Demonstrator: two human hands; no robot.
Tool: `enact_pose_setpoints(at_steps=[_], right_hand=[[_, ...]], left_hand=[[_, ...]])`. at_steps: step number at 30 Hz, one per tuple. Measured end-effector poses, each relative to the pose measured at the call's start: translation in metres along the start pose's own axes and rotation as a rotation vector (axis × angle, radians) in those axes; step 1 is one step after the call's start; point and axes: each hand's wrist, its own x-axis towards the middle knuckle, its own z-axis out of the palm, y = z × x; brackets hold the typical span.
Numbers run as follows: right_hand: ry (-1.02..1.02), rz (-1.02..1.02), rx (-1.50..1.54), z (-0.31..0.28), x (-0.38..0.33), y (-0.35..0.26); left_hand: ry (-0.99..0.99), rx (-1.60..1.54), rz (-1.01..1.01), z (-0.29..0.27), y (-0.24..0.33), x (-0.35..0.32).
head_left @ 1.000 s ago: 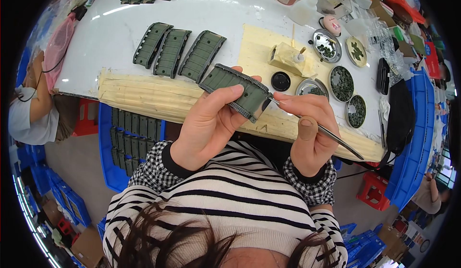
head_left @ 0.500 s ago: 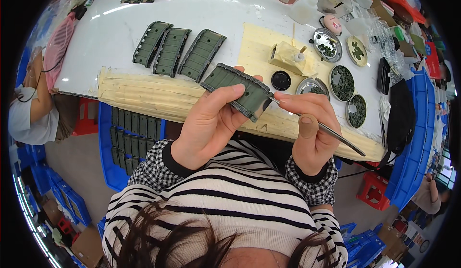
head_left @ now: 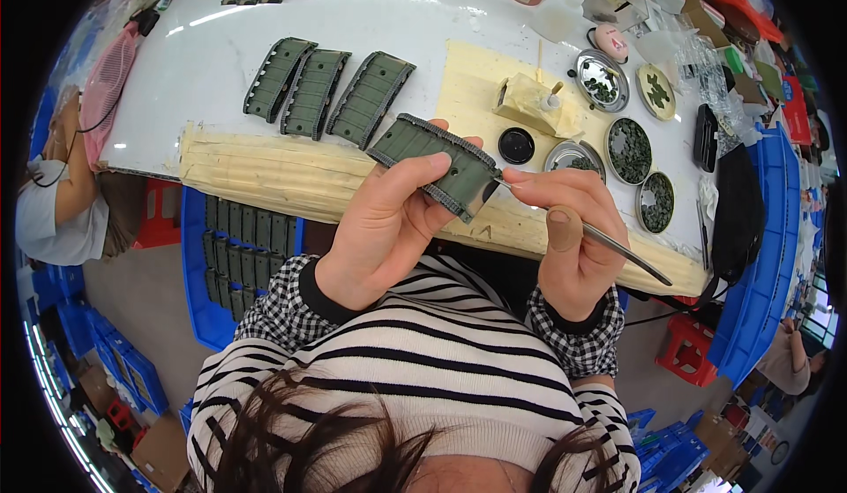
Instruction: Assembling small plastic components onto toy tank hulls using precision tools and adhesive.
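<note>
My left hand point(head_left: 379, 228) grips a curved green camouflage panel point(head_left: 432, 162) with ridged dark edges, thumb on its face and fingers behind. In my right hand point(head_left: 573, 233) is a slim metal tweezers-like tool point(head_left: 631, 255), its back end pointing down and right. The tool's tip meets the panel's right corner by my index finger; whether it pinches a small part there is too small to tell. Several similar curved panels point(head_left: 371, 100) lie on the white table beyond my left hand. Round dishes of small dark green pieces point(head_left: 628, 150) stand beyond my right hand.
A cream padded strip point(head_left: 282, 180) runs along the table's front edge. Near the dishes stand a tape-covered block point(head_left: 534, 107) and a black round lid point(head_left: 516, 146). A blue crate point(head_left: 196, 272) with more panels sits below left. Another person point(head_left: 66, 184) is at the far left.
Both hands keep nearly the same pose. The panel has shifted very slightly up and left, while the tool stays at its right corner.
</note>
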Motion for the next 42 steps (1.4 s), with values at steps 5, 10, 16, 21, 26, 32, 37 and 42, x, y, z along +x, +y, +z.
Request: enact_pose_setpoints(at_steps=[5,10,16,21,26,32,37,42], right_hand=[[-0.012,-0.003,-0.039,-0.001,-0.001,-0.001],[-0.006,-0.012,-0.056,0.002,-0.004,-0.004],[0.014,-0.064,-0.069,0.005,-0.007,-0.006],[-0.059,-0.106,-0.135,-0.002,-0.006,-0.016],[-0.108,-0.127,-0.145,-0.005,-0.009,-0.022],[-0.107,-0.166,-0.142,-0.006,-0.010,-0.021],[-0.079,-0.186,-0.175,-0.004,-0.015,-0.018],[-0.036,-0.211,-0.207,0.002,-0.018,-0.013]], left_hand=[[-0.013,0.011,0.016,-0.002,-0.002,0.000],[-0.038,-0.011,0.018,-0.004,-0.003,0.000],[-0.069,-0.008,0.027,-0.004,-0.004,-0.002],[-0.130,-0.058,0.046,-0.006,-0.005,-0.001],[-0.208,-0.067,0.058,-0.009,-0.005,-0.002],[-0.233,-0.051,0.060,-0.011,-0.006,-0.001],[-0.244,-0.052,0.084,-0.010,-0.010,-0.002],[-0.220,-0.080,0.097,-0.011,-0.016,-0.001]])
